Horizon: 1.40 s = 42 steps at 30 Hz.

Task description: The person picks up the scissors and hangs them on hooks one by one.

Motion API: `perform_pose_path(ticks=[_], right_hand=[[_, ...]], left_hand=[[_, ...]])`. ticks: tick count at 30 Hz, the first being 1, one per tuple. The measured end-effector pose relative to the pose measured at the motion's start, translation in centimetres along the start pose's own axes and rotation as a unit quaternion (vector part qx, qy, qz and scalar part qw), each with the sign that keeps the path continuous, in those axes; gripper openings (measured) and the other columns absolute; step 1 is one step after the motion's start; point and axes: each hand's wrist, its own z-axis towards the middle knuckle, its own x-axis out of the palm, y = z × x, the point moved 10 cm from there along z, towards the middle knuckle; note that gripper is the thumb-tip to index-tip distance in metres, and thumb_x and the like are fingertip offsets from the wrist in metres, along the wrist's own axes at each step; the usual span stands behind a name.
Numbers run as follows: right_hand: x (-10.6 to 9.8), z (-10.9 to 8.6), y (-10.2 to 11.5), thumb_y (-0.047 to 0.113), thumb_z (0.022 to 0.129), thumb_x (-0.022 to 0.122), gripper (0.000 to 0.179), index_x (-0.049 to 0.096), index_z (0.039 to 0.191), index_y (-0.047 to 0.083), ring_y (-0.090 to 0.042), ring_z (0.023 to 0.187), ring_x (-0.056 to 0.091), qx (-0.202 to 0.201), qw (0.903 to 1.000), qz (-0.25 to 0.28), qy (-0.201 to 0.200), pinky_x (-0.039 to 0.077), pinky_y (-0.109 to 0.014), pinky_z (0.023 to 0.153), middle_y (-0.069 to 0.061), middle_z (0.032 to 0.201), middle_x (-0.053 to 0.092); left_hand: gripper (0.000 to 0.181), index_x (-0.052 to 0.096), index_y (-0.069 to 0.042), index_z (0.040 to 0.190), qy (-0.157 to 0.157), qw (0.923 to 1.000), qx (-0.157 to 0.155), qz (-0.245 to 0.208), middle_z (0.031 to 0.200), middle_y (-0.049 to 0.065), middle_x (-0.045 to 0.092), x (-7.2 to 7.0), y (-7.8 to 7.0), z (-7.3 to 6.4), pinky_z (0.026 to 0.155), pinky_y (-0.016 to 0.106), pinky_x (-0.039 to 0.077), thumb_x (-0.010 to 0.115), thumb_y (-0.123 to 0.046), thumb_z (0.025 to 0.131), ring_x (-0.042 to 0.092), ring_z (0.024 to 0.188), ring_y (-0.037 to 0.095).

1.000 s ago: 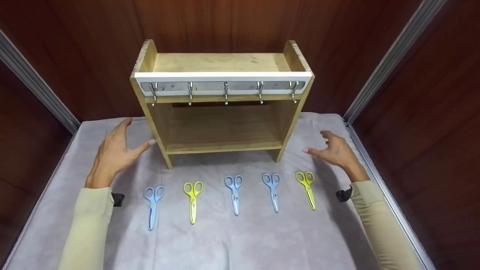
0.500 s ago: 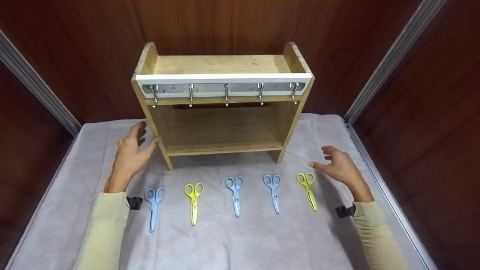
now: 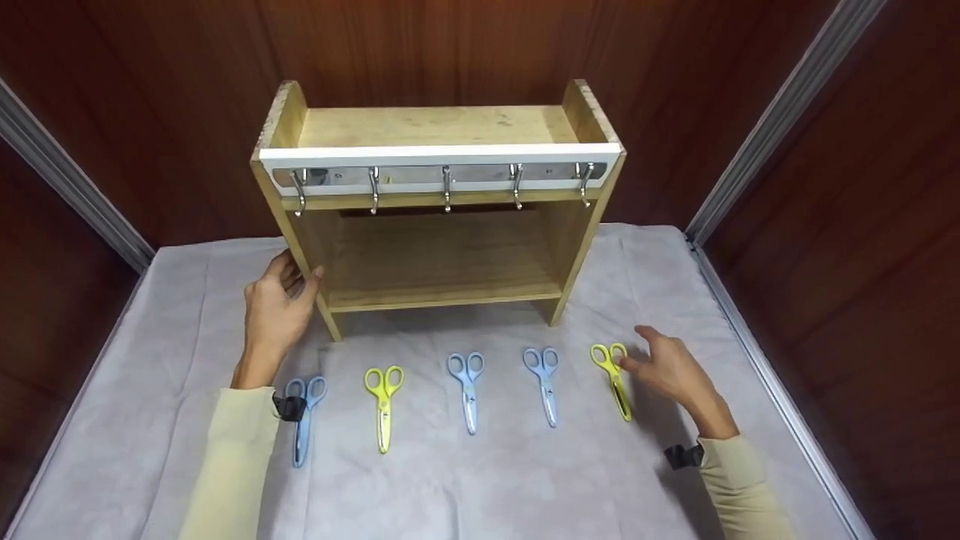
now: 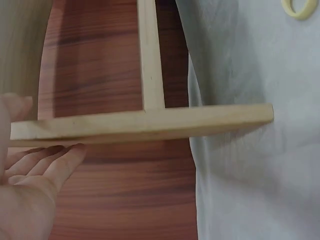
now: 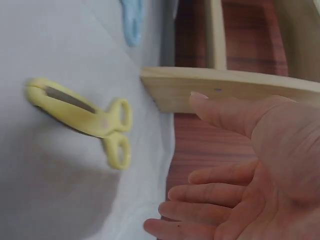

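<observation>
A small wooden shelf (image 3: 442, 259) stands at the back, with a white rail of metal hooks (image 3: 447, 180) across its front. My left hand (image 3: 274, 311) grips its left side panel (image 4: 150, 124), the thumb at the inner side and the fingers along the outside. Three blue and two yellow pairs of scissors lie in a row before the shelf, handles toward it. Over the rightmost yellow scissors (image 3: 619, 390) hovers my right hand (image 3: 671, 371), fingers spread and palm empty; its thumb overlaps a handle loop in the head view. The left wrist strap partly covers the leftmost blue scissors (image 3: 301, 435).
A pale cloth (image 3: 510, 480) covers the table. Dark wood-grain panels (image 3: 450, 45) enclose the back and both sides, with metal corner strips (image 3: 787, 112) between them. The other yellow scissors (image 3: 384, 412) and two blue scissors (image 3: 469, 397) occupy the middle.
My left hand has moved right to the shelf's side panel and taken hold of it; the shelf's left end has shifted slightly left. My right hand has come down toward the rightmost yellow scissors.
</observation>
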Motion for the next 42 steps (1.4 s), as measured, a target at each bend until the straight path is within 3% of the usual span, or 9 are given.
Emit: perform_pose_path(ticks=[9,16,20,23,26,32,35,39,42], right_hand=[[2.2,-0.8,0.1,0.03,0.095,0.077,0.075,0.047,0.144,-0.02,-0.053,0.118,0.067,-0.016,0.9997,-0.017,-0.002,0.055,-0.065,0.101,-0.041,0.132,0.064],[4.7,-0.9,0.0,0.026,0.094,0.078,0.054,0.054,0.125,-0.011,-0.027,0.075,0.061,0.006,0.9997,-0.024,0.004,0.057,-0.046,0.065,-0.017,0.091,0.064],[5.7,-1.1,0.6,0.025,0.098,0.073,0.067,0.047,0.135,-0.024,-0.046,0.095,0.07,0.0,0.997,-0.077,-0.011,0.062,-0.057,0.083,-0.039,0.115,0.065],[6.0,-1.3,1.6,0.021,0.101,0.066,0.067,0.043,0.137,-0.031,-0.06,0.121,0.061,-0.02,0.99,-0.134,-0.041,0.058,-0.065,0.097,-0.051,0.135,0.053],[5.9,-1.5,2.8,0.013,0.098,0.064,0.056,0.051,0.129,-0.031,-0.061,0.121,0.062,-0.051,0.9757,-0.191,-0.093,0.062,-0.063,0.09,-0.052,0.129,0.057],[5.1,-1.9,4.6,0.0,0.087,0.061,0.023,0.065,0.099,-0.019,-0.045,0.085,0.072,-0.093,0.9327,-0.28,-0.208,0.062,-0.05,0.057,-0.035,0.096,0.071],[4.9,-2.2,5.4,-0.004,0.085,0.062,0.007,0.063,0.08,-0.008,-0.034,0.061,0.066,-0.12,0.8997,-0.326,-0.264,0.054,-0.042,0.042,-0.023,0.072,0.067],[4.7,-2.7,6.2,-0.005,0.081,0.066,0.012,0.062,0.071,-0.004,-0.025,0.046,0.057,-0.159,0.8549,-0.371,-0.326,0.045,-0.036,0.033,-0.015,0.058,0.061],[4.7,-2.7,6.4,-0.004,0.08,0.066,0.009,0.064,0.072,-0.005,-0.025,0.046,0.058,-0.174,0.8491,-0.376,-0.328,0.045,-0.036,0.033,-0.015,0.059,0.062]], left_hand=[[0.048,0.058,0.009,0.143,-0.018,0.9997,-0.015,0.003,0.133,0.032,0.068,0.1,-0.3,-0.1,0.104,0.047,0.059,0.063,-0.019,0.104,0.07,0.123,0.043],[0.044,0.061,0.007,0.14,-0.023,0.9996,-0.014,0.01,0.131,0.03,0.07,0.1,-0.4,-0.2,0.102,0.044,0.06,0.064,-0.018,0.103,0.071,0.121,0.041],[0.042,0.063,0.007,0.138,-0.025,0.9996,-0.01,0.011,0.13,0.029,0.07,0.0,-0.4,-0.2,0.101,0.044,0.06,0.065,-0.016,0.103,0.072,0.12,0.041],[0.041,0.064,0.007,0.137,-0.027,0.9995,-0.007,0.015,0.129,0.029,0.071,0.0,-0.3,-0.2,0.1,0.044,0.06,0.065,-0.015,0.103,0.072,0.119,0.041],[0.04,0.065,0.007,0.137,-0.026,0.9995,-0.007,0.019,0.13,0.029,0.071,0.0,-0.3,-0.1,0.1,0.045,0.06,0.065,-0.015,0.102,0.072,0.119,0.04],[0.039,0.065,0.006,0.136,-0.024,0.9995,-0.002,0.021,0.13,0.028,0.071,0.0,-0.5,0.1,0.1,0.044,0.06,0.063,-0.013,0.102,0.072,0.12,0.039],[0.039,0.065,0.006,0.137,-0.02,0.9996,-0.002,0.022,0.13,0.028,0.071,0.1,-0.5,0.1,0.1,0.044,0.061,0.062,-0.012,0.102,0.073,0.12,0.038],[0.038,0.065,0.005,0.137,-0.018,0.9995,-0.006,0.026,0.13,0.026,0.072,0.1,-0.4,0.0,0.1,0.044,0.061,0.06,-0.011,0.102,0.073,0.12,0.037],[0.038,0.066,0.004,0.136,-0.021,0.9994,-0.009,0.026,0.129,0.025,0.073,0.0,-0.3,-0.1,0.1,0.044,0.061,0.059,-0.011,0.102,0.073,0.119,0.036]])
